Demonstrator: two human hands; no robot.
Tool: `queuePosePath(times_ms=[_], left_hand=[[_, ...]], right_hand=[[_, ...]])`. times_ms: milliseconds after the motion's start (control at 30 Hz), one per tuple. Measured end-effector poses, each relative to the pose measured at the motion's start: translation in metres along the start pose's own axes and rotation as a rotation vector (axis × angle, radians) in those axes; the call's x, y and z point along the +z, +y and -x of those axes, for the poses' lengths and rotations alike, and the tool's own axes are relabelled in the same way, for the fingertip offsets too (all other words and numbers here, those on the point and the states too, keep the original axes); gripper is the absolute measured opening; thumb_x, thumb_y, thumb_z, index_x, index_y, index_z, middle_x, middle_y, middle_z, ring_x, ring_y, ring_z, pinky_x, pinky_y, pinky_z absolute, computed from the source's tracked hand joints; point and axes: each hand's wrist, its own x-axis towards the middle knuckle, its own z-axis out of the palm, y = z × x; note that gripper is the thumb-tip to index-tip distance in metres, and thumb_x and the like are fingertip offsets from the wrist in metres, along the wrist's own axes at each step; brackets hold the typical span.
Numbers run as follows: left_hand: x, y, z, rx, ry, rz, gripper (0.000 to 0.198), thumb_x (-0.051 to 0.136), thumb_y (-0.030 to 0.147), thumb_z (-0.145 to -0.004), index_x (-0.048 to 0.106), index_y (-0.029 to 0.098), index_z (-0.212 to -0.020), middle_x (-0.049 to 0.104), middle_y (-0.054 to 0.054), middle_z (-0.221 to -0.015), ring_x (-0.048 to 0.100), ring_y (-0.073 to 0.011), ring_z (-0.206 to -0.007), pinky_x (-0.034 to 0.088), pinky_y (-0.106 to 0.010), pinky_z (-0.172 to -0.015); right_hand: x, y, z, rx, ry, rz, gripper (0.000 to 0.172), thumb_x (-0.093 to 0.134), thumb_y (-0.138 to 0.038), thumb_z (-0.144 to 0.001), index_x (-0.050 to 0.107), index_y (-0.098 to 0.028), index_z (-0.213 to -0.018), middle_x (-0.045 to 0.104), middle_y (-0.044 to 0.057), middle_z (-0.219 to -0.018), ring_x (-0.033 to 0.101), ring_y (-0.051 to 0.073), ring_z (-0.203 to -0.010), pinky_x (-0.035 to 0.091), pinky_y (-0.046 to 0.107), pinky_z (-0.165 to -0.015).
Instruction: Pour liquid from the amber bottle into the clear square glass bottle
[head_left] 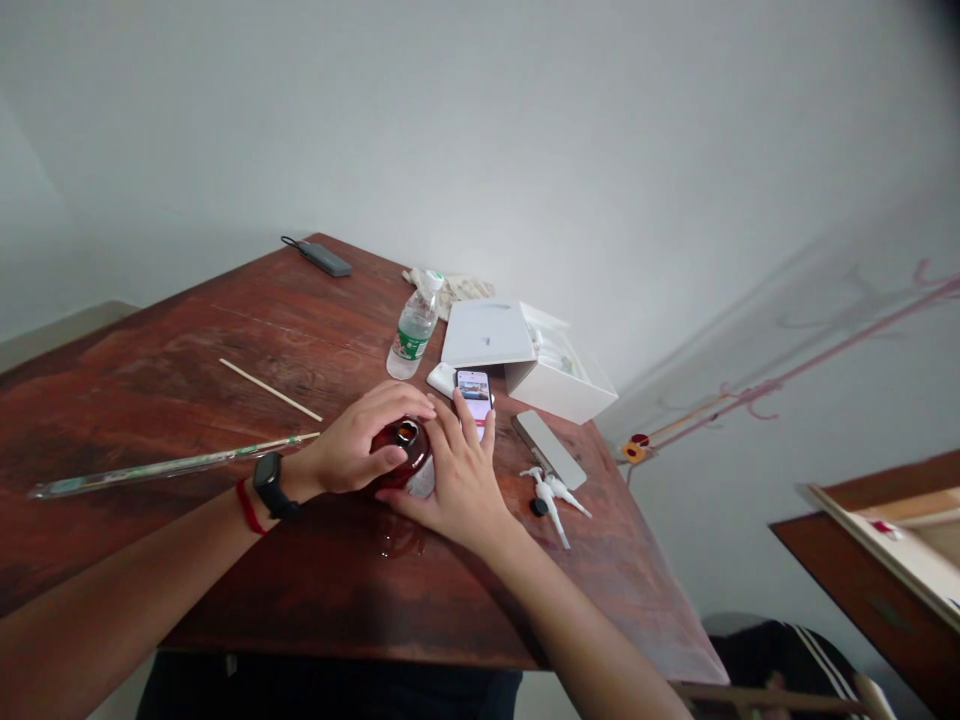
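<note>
Near right on the wood-grained table (315, 590) lie slender white plastic pumps (553, 512); left of them, the left grip (367, 440) and right grip (461, 478), half-curled, cup a glossy round amber bottle (406, 447); farther, a thin pale stick (270, 389), smooth white box (562, 393), clear plastic water bottle (412, 340)

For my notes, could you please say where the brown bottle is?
In the head view, the brown bottle is left of centre, between the left hand and right hand.

Dark grey slab with cord loop (328, 259) on desk (165, 385), near far corner. Open white box (566, 395) at wall-side edge, crumpled cloth (461, 288) behind. Pink hooked rack (825, 354) by wall. Black striped fabric (757, 650) lower right.
</note>
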Motion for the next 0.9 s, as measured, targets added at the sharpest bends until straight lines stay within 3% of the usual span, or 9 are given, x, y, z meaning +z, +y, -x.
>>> queuePosePath(times_ms=[167,233,300,467,600,900], left_hand=[[0.001,0.001,0.000,0.025,-0.010,-0.113,0.037,0.060,0.051,-0.105,0.072,0.019,-0.122,0.073,-0.015,-0.132,0.062,-0.0344,-0.132,0.045,-0.054,-0.120],[0.002,-0.001,0.001,0.015,-0.012,-0.118,0.030,0.065,0.043,-0.102,0.072,0.020,-0.120,0.073,-0.014,-0.133,0.060,-0.0352,-0.135,0.045,-0.055,-0.120],[0.003,-0.004,0.004,0.012,-0.013,-0.106,0.027,0.067,0.038,-0.100,0.072,0.021,-0.120,0.074,-0.013,-0.133,0.059,-0.0352,-0.137,0.045,-0.055,-0.120],[0.003,-0.005,0.006,-0.006,-0.025,-0.088,0.026,0.066,0.034,-0.101,0.071,0.022,-0.124,0.075,-0.012,-0.129,0.061,-0.0339,-0.134,0.045,-0.053,-0.120],[0.000,-0.002,0.002,-0.026,-0.045,-0.110,0.025,0.061,0.037,-0.105,0.071,0.022,-0.123,0.076,-0.012,-0.126,0.063,-0.0338,-0.130,0.046,-0.053,-0.118],[-0.001,-0.006,-0.001,-0.044,-0.025,-0.142,0.028,0.058,0.046,-0.109,0.071,0.024,-0.121,0.075,-0.011,-0.123,0.061,-0.0334,-0.131,0.046,-0.054,-0.118]], right_hand=[[-0.007,0.023,0.012,-0.044,-0.049,-0.054,0.106,0.074,-0.077,-0.083,0.037,-0.022,-0.166,0.049,0.018,-0.168,0.029,0.047,-0.163,0.011,0.078,-0.129],[-0.010,0.038,0.021,-0.068,-0.002,-0.094,0.100,0.072,-0.071,-0.090,0.031,-0.025,-0.169,0.049,0.017,-0.167,0.034,0.043,-0.161,0.015,0.074,-0.131],[-0.010,0.056,0.029,-0.081,0.096,-0.154,0.086,0.068,-0.062,-0.096,0.035,-0.028,-0.167,0.052,0.016,-0.163,0.041,0.041,-0.158,0.022,0.070,-0.131],[-0.005,0.081,0.039,-0.035,0.173,-0.407,0.057,0.061,-0.054,-0.105,0.051,-0.028,-0.154,0.062,0.015,-0.146,0.060,0.034,-0.138,0.049,0.055,-0.117],[-0.001,0.080,0.037,0.023,0.218,-0.483,0.043,0.057,-0.051,-0.108,0.060,-0.027,-0.143,0.068,0.014,-0.137,0.064,0.031,-0.130,0.052,0.053,-0.112],[0.001,0.078,0.029,0.007,0.247,-0.496,0.034,0.061,-0.044,-0.107,0.066,-0.020,-0.131,0.073,0.015,-0.125,0.067,0.031,-0.119,0.053,0.051,-0.107]])
